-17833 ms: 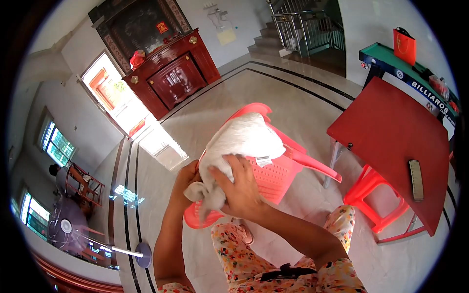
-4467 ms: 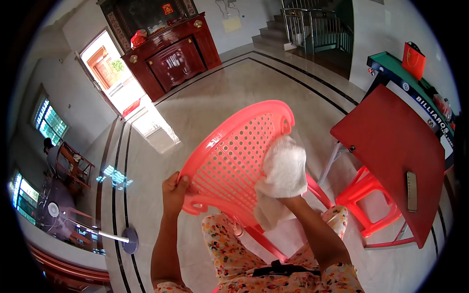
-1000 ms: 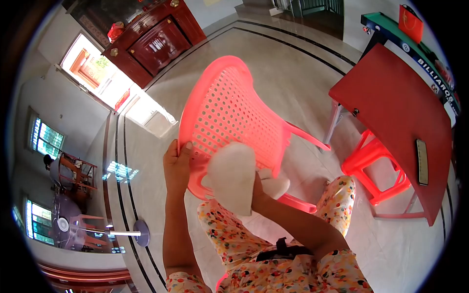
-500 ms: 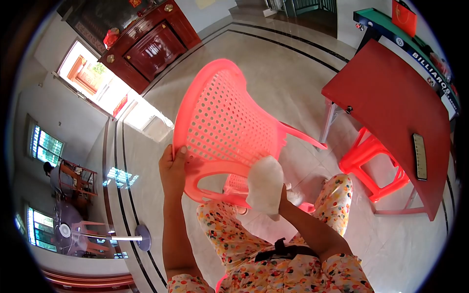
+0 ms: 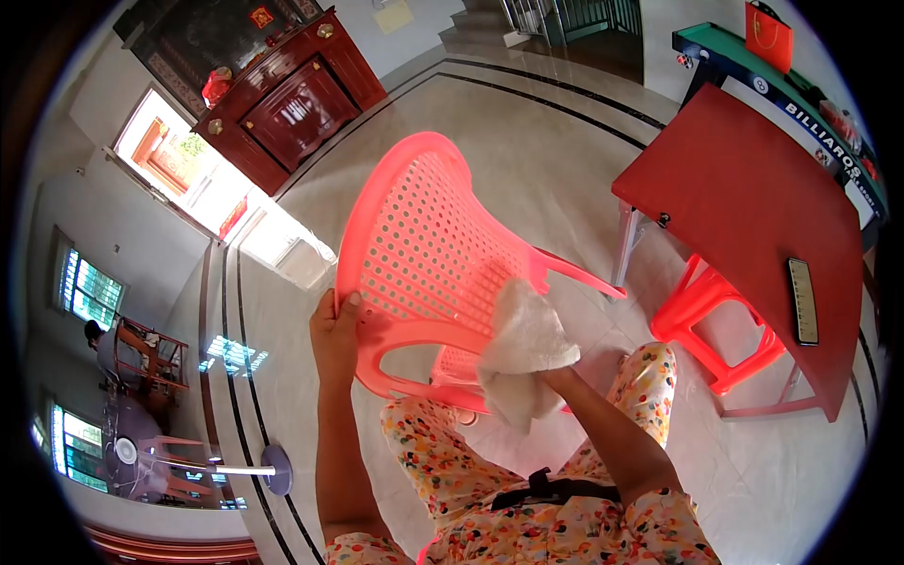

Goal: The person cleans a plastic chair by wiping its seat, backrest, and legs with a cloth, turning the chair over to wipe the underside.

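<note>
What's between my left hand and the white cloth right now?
In the head view, part of the pink chair lies between your left hand and the white cloth: its lower back, above a curved opening.

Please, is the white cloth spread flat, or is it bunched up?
Bunched: the white cloth hangs in loose folds over the right hand, hiding its fingers, and no part of it lies flat.

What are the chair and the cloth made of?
The chair looks like shiny pink plastic, with molded holes and bright glints. The cloth seems to be soft, dull white fabric, maybe cotton, because it droops in folds.
</note>
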Demonstrator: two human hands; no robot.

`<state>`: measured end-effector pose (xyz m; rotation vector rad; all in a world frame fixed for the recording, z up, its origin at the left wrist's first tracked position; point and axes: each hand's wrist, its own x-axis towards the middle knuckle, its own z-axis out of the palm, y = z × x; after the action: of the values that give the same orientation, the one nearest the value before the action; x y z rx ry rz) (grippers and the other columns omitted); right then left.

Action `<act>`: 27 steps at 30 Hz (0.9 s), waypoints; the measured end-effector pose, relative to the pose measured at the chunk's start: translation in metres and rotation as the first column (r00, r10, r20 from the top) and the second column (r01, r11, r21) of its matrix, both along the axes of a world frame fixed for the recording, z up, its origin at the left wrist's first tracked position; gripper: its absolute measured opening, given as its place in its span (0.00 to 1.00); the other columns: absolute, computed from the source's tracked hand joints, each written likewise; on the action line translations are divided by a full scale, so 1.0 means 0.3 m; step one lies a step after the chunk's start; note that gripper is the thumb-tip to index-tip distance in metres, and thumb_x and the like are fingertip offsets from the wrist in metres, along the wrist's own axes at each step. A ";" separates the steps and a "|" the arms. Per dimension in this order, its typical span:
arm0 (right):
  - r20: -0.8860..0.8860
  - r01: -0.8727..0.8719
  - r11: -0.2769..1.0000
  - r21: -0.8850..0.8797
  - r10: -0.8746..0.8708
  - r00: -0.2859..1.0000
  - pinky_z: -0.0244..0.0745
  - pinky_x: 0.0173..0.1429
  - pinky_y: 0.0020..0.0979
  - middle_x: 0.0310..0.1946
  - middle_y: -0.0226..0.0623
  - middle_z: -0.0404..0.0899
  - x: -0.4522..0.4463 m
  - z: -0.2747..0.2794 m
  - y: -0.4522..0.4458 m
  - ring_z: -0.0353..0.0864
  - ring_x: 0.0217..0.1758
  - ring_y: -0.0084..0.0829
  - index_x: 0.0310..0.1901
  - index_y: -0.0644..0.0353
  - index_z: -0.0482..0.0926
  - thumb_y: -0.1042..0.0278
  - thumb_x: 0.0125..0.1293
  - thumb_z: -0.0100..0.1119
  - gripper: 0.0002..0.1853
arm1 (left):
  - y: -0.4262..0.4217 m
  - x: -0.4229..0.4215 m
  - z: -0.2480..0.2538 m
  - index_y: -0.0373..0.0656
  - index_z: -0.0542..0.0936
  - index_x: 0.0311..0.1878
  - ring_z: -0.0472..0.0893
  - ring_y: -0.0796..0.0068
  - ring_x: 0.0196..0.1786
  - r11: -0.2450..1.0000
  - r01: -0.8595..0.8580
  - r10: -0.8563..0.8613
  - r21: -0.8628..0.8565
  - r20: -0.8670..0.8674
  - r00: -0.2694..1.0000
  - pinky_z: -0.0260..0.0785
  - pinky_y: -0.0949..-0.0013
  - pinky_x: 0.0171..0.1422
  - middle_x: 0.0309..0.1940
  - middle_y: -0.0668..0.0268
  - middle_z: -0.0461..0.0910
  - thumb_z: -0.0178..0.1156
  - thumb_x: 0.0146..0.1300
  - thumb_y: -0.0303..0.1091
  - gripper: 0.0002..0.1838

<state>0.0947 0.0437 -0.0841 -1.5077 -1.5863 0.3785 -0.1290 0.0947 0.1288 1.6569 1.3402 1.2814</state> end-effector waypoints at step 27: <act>-0.076 -0.035 0.999 -0.036 0.032 0.997 0.71 0.51 0.32 0.47 0.33 0.76 -0.083 0.014 0.047 0.74 0.50 0.30 0.52 0.55 0.72 0.52 0.56 0.54 0.24 | 0.004 0.000 0.014 0.38 0.75 0.34 0.67 0.87 0.28 1.000 -0.011 0.011 -0.029 -0.006 1.000 0.61 0.80 0.34 0.24 0.74 0.72 0.53 0.63 0.32 0.07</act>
<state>0.0698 0.0577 -0.0798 -1.4799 -1.5548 0.4809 -0.1291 0.0959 0.1331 1.6373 1.3667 1.2580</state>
